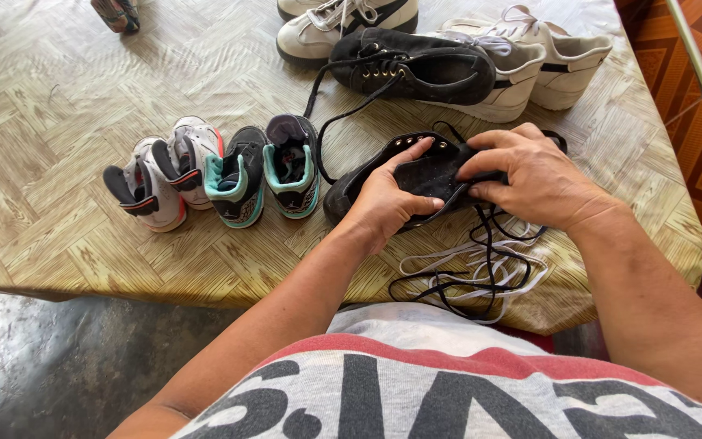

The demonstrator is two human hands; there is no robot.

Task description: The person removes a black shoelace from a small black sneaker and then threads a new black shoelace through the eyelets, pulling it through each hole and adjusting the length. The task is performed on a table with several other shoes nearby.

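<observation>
Left hand (387, 199) gripping black suede lace-up shoe (416, 175); right hand (530, 175) pinching black lace (489, 244) at 3 o'clock; lacing step; next needing eyelet alignment.

A table (58, 106) with a herringbone-patterned cover carries four small sneakers (221, 175) in a row, a black shoe (416, 175), another black shoe (424, 69) leaning on white sneakers (530, 61), and loose laces (481, 272) near its front edge.

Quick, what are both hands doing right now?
Left hand: closed on the black shoe, thumb on top.
Right hand: fingers curled on the same shoe, by its laces.
</observation>
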